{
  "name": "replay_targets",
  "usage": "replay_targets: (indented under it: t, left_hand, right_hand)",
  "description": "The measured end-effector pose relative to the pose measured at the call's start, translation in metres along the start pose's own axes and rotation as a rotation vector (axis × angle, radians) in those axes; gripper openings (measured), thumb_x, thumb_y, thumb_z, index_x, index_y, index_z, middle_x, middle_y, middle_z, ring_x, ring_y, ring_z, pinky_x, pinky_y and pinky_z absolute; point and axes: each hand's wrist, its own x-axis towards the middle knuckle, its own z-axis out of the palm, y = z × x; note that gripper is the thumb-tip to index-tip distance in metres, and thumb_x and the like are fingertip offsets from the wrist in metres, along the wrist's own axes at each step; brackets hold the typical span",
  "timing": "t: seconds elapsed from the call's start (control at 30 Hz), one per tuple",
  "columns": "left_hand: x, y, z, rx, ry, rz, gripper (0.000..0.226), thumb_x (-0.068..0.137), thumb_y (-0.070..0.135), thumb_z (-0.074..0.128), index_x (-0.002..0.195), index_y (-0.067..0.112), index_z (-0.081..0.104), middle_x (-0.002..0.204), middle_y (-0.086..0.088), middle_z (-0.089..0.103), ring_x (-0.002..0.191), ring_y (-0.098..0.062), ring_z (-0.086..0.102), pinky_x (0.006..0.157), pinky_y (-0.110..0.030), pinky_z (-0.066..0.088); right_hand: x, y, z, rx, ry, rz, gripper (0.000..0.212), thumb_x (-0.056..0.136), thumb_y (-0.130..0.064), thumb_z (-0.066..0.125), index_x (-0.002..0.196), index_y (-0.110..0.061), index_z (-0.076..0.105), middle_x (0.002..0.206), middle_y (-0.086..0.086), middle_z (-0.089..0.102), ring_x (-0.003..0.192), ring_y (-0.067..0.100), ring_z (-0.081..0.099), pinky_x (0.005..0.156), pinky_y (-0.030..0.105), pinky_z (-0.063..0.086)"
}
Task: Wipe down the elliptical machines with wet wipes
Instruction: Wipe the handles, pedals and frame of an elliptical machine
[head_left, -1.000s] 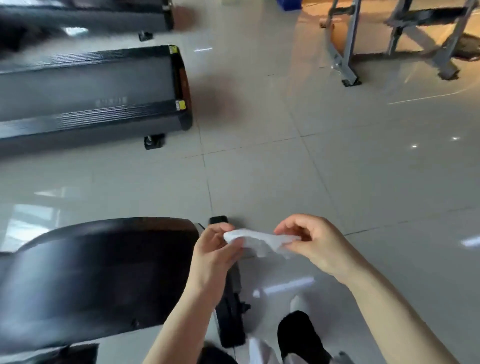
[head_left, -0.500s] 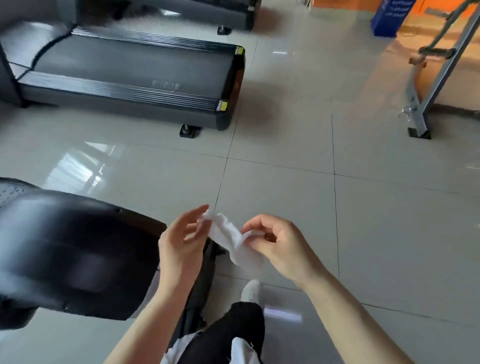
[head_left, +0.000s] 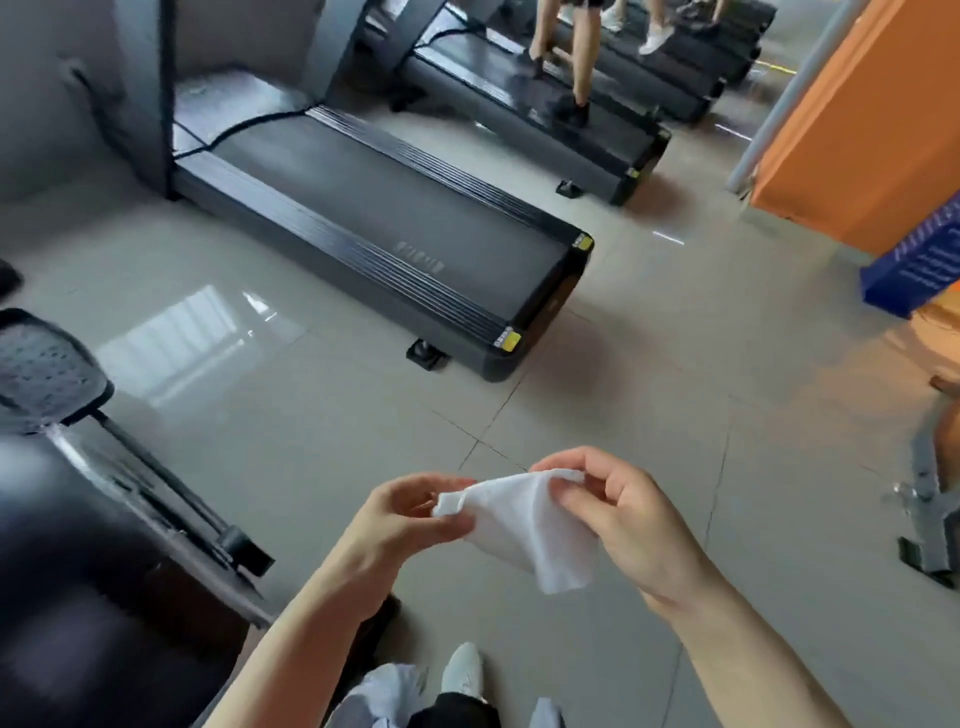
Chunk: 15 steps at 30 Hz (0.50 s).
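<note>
Holding a white wet wipe (head_left: 530, 525) between both hands in the lower centre of the frame, a person stands over a tiled gym floor (head_left: 649, 395). The left hand (head_left: 400, 525) pinches one corner of the wipe between thumb and fingertips, the other fingers loosely curled; the right hand (head_left: 623, 525) pinches the opposite upper edge the same way, and the rest of the sheet hangs down in a slack fold between them.

The elliptical machine (head_left: 78, 545) sits at the lower left of the frame, its dark shroud and a ribbed foot pedal (head_left: 41, 369) well apart from the wipe, so no wiping contact is made at this point. The step in hand appears to be opening the wipe out. Done well, that probably means drawing the two pinched corners apart until the sheet lies flat, then laying it across the palm so a broad damp face, not a bunched wad, meets the machine's cover.

A treadmill (head_left: 395, 228) runs diagonally through the middle of the frame, with another behind it at the top where someone's legs (head_left: 576, 57) stand on the belt. There is pale lettering on the near treadmill's belt and small yellow tags at its rear corners, but none of it can be read. A blue panel (head_left: 914, 270) at the right edge carries lines of white print, likewise too blurred to make out.
</note>
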Motion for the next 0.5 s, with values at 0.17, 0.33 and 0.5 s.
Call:
replay_targets:
  t: [0.17,0.33,0.5]
  left_hand:
    - [0.033,0.034,-0.028,-0.099,0.344,-0.009,0.038,0.058,0.038,0.086,0.084,0.012,0.075,0.083,-0.003,0.071,0.083,-0.014,0.065,0.078,-0.023,0.055]
    - [0.056,0.057,-0.062,-0.099,0.789,0.123,0.024,0.080,0.049,0.073,0.068,0.028,0.076,0.096,0.015,0.065,0.083,0.003,0.060,0.078,-0.021,0.045]
    - [0.097,0.089,-0.076,-0.335,1.092,0.289,0.040,0.083,0.043,0.060,0.083,0.003,0.066,0.062,0.002,0.063,0.055,-0.012,0.058,0.049,-0.019,0.046]
  right_hand:
    - [0.106,-0.035,0.020,0.046,-0.142,-0.046,0.011,0.096,-0.014,0.060,0.086,-0.014,0.065,0.074,-0.001,0.066,0.073,0.011,0.058,0.070,0.028,0.045]
    - [0.200,-0.068,0.073,-0.015,-0.340,-0.197,0.025,0.100,-0.027,0.052,0.085,-0.011,0.065,0.070,-0.007,0.063,0.069,0.005,0.056,0.065,0.021,0.048]
    - [0.284,-0.104,0.117,0.073,-0.539,-0.226,0.033,0.102,-0.028,0.048,0.081,-0.006,0.060,0.068,-0.002,0.054,0.065,0.010,0.048,0.061,0.026,0.043]
